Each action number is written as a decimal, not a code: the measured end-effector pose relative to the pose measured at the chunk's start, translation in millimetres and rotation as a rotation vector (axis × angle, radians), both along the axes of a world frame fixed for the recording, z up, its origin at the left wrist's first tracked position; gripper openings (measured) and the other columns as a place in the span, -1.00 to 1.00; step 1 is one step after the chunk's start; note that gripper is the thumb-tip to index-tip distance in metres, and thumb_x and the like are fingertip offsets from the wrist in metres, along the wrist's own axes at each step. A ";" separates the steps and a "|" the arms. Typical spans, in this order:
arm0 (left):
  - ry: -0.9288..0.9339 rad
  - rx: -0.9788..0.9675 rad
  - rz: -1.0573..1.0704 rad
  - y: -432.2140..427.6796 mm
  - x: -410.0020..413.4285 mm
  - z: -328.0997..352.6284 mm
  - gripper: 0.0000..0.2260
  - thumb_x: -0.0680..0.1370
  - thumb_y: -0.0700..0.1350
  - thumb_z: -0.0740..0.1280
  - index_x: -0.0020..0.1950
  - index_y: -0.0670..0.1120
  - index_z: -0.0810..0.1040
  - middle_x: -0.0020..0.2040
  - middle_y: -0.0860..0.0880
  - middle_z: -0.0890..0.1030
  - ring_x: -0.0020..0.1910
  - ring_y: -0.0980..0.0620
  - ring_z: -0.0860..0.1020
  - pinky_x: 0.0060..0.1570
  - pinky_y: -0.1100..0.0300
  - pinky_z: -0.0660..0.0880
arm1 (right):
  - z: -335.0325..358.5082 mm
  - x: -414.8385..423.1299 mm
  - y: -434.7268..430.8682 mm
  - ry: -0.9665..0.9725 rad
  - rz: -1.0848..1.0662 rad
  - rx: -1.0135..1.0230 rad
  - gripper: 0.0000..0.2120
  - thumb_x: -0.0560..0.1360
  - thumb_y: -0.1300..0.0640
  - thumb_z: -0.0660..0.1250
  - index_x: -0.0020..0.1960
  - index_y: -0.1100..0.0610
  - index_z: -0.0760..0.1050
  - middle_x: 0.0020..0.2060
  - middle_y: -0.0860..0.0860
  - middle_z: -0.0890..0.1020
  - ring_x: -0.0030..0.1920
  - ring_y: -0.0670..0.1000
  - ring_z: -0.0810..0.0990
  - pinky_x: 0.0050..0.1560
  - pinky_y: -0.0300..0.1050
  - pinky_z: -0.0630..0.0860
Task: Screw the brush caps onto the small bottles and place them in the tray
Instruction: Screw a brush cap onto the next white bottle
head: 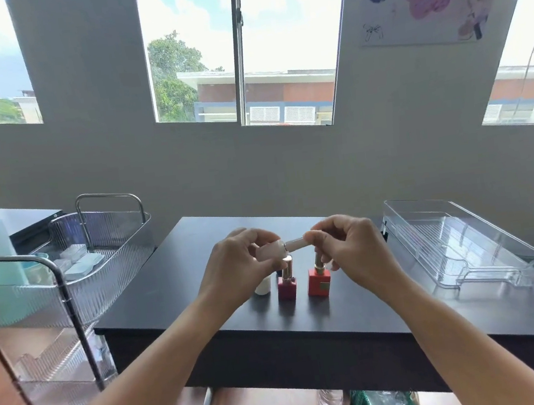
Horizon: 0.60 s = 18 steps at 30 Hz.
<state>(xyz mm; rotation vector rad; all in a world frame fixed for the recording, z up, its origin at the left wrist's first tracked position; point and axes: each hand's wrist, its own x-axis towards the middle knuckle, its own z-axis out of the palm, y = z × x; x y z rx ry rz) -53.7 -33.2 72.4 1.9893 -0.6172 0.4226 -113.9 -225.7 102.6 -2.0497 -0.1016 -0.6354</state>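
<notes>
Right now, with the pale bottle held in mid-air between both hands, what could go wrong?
The left hand holds the pale pink bottle tilted on its side while the right hand works the brush cap; a crooked thread could leak polish. The dark red bottle and orange-red bottle stand just beneath and could be knocked. The clear tray sits far right, so a loosely capped bottle might drip on the way.

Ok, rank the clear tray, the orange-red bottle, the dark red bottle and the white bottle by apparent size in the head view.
1. Clear tray, by far the largest.
2. Orange-red bottle.
3. Dark red bottle, close to the orange-red one; hands hide both cap tops, so that order is unsure.
4. White bottle, partly hidden behind the left hand.
</notes>
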 end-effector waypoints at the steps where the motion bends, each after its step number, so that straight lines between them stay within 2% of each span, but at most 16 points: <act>1: -0.009 0.015 -0.003 -1.3 -0.9 -0.4 -0.74 0.27 0.02 0.59 -0.11 0.22 0.64 -0.14 0.27 0.57 -0.11 0.25 0.54 -0.21 0.55 0.35 | -0.5 1.3 -0.5 0.003 -0.034 -0.056 -0.81 0.49 0.03 0.43 -0.27 0.08 0.62 -0.45 0.00 0.65 -0.51 -0.10 0.55 -0.45 -0.16 0.54; 3: -0.026 0.058 -0.014 -4.6 -3.2 -0.9 -0.73 0.27 0.01 0.59 -0.09 0.22 0.64 -0.12 0.26 0.57 -0.08 0.28 0.52 -0.17 0.55 0.35 | -2.2 2.4 0.8 0.002 -0.088 -0.169 -0.70 0.49 -0.04 0.40 -0.34 0.08 0.59 -0.48 -0.05 0.65 -0.57 -0.16 0.49 -0.46 -0.25 0.47; 5: -0.043 0.092 -0.009 -7.7 -4.3 -0.7 -0.72 0.27 0.03 0.59 -0.08 0.23 0.64 -0.12 0.23 0.57 -0.09 0.30 0.52 -0.16 0.53 0.38 | -4.4 1.7 2.8 -0.024 -0.099 -0.164 -0.69 0.50 -0.07 0.39 -0.37 0.05 0.56 -0.49 -0.08 0.64 -0.58 -0.18 0.46 -0.49 -0.39 0.37; 11: -0.044 0.097 -0.001 -11.7 -3.6 1.0 -0.75 0.28 0.06 0.57 -0.07 0.19 0.66 -0.16 0.21 0.58 -0.16 0.30 0.55 -0.20 0.50 0.42 | -1.6 -1.1 1.7 -0.087 -0.119 -0.079 -0.76 0.43 -0.11 0.44 -0.32 0.01 0.59 -0.55 -0.18 0.52 -0.53 -0.18 0.40 -0.44 -0.42 0.32; 14: -0.025 0.046 -0.003 -12.7 -2.7 1.8 -0.76 0.28 0.08 0.58 -0.09 0.20 0.67 -0.17 0.20 0.60 -0.19 0.28 0.57 -0.24 0.50 0.42 | 2.5 -3.6 -0.4 -0.016 -0.022 -0.005 -0.94 0.39 0.05 0.52 -0.23 -0.01 0.66 -0.49 -0.18 0.61 -0.49 -0.21 0.47 -0.42 -0.44 0.36; 18: -0.024 -0.015 -0.013 -11.7 -1.2 2.6 -0.77 0.28 0.07 0.60 -0.13 0.25 0.66 -0.18 0.19 0.61 -0.24 0.27 0.58 -0.29 0.51 0.40 | 3.1 -6.9 -6.6 0.117 0.093 0.069 -0.77 0.43 0.29 0.47 -0.09 -0.05 0.66 -0.26 0.01 0.73 -0.46 -0.18 0.52 -0.34 -0.35 0.50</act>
